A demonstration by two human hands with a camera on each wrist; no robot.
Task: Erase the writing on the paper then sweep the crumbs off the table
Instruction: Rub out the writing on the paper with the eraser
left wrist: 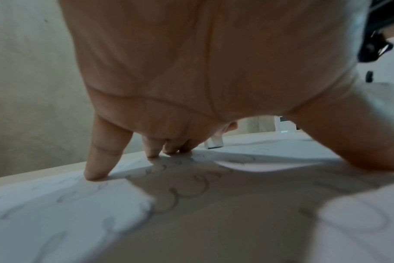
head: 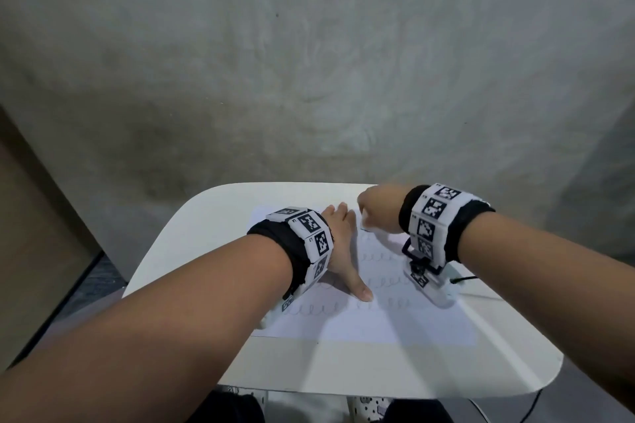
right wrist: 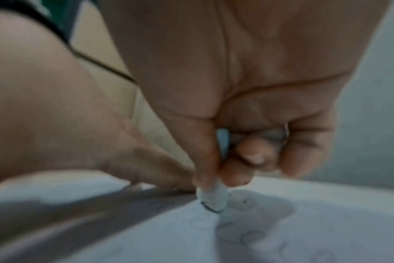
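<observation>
A white sheet of paper (head: 371,319) with rows of faint pencil loops lies on a white table (head: 395,374). My left hand (head: 343,251) lies flat on the paper's left part, fingers spread and straight; its fingertips (left wrist: 95,175) press the paper (left wrist: 68,204). My right hand (head: 376,208) is at the paper's far edge and pinches a white eraser (right wrist: 213,199) between thumb and fingers. The eraser's darkened tip touches the paper (right wrist: 169,240) beside the pencil loops. The eraser (left wrist: 213,142) also shows past my left fingers.
The small table has rounded corners and stands against a grey wall (head: 309,62). A thin black cable (head: 464,280) runs across the table at the right. A brown surface (head: 31,233) is at the left, beyond the table.
</observation>
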